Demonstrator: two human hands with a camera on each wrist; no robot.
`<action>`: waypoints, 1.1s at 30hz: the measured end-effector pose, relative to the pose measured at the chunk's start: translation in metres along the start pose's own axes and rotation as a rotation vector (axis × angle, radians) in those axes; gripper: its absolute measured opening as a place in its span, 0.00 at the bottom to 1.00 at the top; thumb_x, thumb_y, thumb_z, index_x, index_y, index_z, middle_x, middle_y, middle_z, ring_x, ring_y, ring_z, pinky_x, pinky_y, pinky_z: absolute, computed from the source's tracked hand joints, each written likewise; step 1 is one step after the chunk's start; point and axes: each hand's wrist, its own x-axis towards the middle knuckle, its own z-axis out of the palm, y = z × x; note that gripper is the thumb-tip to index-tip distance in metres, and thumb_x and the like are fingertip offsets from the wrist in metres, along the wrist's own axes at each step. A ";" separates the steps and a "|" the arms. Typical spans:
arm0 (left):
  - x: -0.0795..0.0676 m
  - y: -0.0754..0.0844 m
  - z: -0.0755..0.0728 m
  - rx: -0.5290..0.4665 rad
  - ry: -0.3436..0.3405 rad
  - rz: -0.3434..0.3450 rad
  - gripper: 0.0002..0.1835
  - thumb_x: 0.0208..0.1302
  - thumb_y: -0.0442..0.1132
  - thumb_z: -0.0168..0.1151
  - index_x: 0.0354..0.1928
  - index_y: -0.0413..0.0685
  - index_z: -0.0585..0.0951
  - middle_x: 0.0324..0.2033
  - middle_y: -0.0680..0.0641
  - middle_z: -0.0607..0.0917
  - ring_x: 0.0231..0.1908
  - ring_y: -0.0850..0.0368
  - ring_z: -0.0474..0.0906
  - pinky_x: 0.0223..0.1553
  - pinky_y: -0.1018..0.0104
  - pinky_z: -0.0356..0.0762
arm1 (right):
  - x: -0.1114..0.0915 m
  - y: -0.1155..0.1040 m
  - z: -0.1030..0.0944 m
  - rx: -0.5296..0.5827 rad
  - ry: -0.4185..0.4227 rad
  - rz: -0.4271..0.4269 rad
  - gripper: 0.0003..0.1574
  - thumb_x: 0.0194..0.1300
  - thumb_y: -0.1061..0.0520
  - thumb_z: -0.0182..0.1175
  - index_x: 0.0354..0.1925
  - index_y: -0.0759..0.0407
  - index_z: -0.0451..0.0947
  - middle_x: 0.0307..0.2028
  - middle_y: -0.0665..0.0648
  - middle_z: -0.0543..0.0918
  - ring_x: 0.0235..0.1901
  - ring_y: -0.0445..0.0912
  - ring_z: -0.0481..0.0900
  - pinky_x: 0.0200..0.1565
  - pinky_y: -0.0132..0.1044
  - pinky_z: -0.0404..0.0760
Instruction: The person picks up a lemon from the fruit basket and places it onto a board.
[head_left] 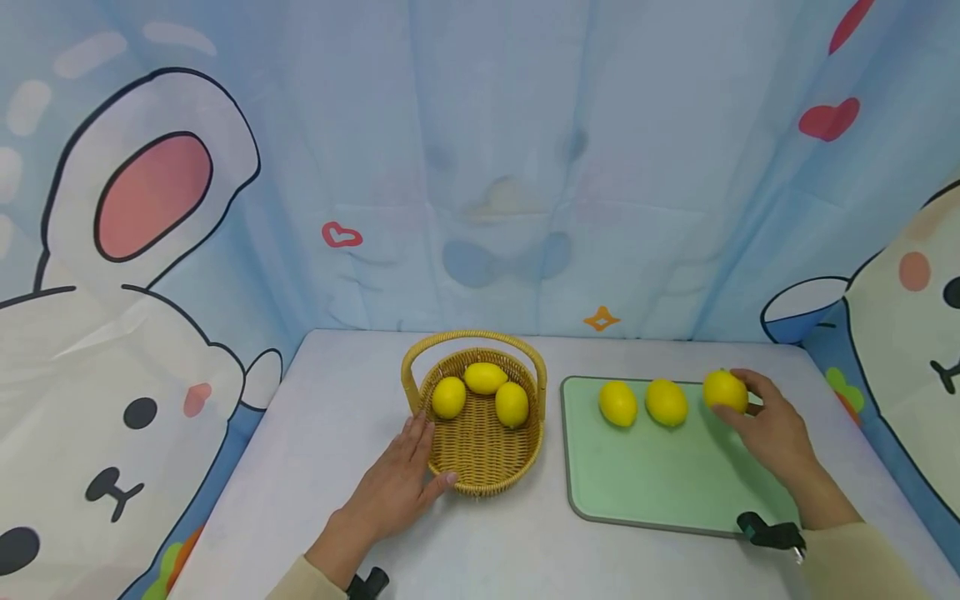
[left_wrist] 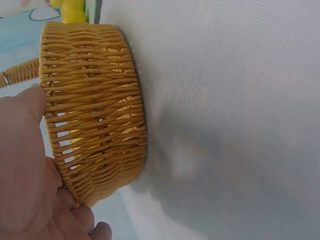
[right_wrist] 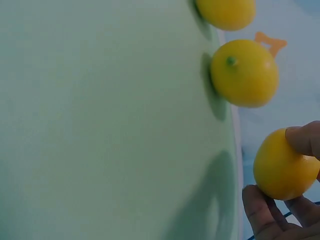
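Observation:
My right hand (head_left: 776, 433) pinches a yellow lemon (head_left: 723, 392) between thumb and fingers, over the far right part of a green board (head_left: 675, 475). In the right wrist view this lemon (right_wrist: 280, 167) appears lifted off the board. Two more lemons lie in a row to its left, one near (head_left: 667, 402) and one farther (head_left: 618, 403). My left hand (head_left: 397, 483) rests against the near left side of a round wicker basket (head_left: 483, 458), fingers extended along its wall and thumb at its front. Three lemons (head_left: 485, 378) sit inside the basket, toward its back.
The basket's arched handle (head_left: 472, 335) stands upright over its far side. A white-covered table (head_left: 337, 400) bears both basket and board, with a narrow gap between them. Behind hangs a light blue printed curtain (head_left: 487, 125).

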 end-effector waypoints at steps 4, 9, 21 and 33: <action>0.000 0.000 0.000 0.009 -0.004 0.005 0.50 0.80 0.72 0.39 0.84 0.37 0.52 0.85 0.38 0.45 0.84 0.42 0.43 0.82 0.48 0.53 | 0.003 0.008 0.004 -0.035 -0.020 0.004 0.48 0.80 0.43 0.59 0.81 0.67 0.52 0.72 0.81 0.63 0.59 0.77 0.74 0.48 0.65 0.84; 0.000 0.001 -0.001 0.005 -0.008 0.006 0.49 0.80 0.70 0.41 0.84 0.37 0.52 0.85 0.38 0.45 0.84 0.41 0.43 0.82 0.47 0.53 | 0.006 0.013 0.008 -0.066 -0.032 0.001 0.47 0.79 0.45 0.60 0.80 0.67 0.55 0.71 0.81 0.64 0.56 0.76 0.74 0.48 0.66 0.83; 0.000 0.002 -0.004 0.007 -0.002 0.003 0.49 0.80 0.70 0.42 0.83 0.36 0.53 0.84 0.37 0.46 0.84 0.42 0.43 0.82 0.48 0.53 | 0.010 0.015 0.007 -0.112 -0.065 -0.010 0.47 0.78 0.43 0.61 0.79 0.68 0.56 0.69 0.82 0.65 0.55 0.75 0.73 0.46 0.65 0.81; 0.000 0.001 -0.002 0.006 -0.004 0.007 0.50 0.79 0.71 0.40 0.83 0.36 0.53 0.85 0.37 0.46 0.84 0.41 0.44 0.82 0.47 0.53 | 0.009 0.015 0.005 -0.098 -0.060 -0.023 0.49 0.78 0.42 0.62 0.78 0.70 0.57 0.70 0.82 0.63 0.58 0.76 0.71 0.50 0.70 0.79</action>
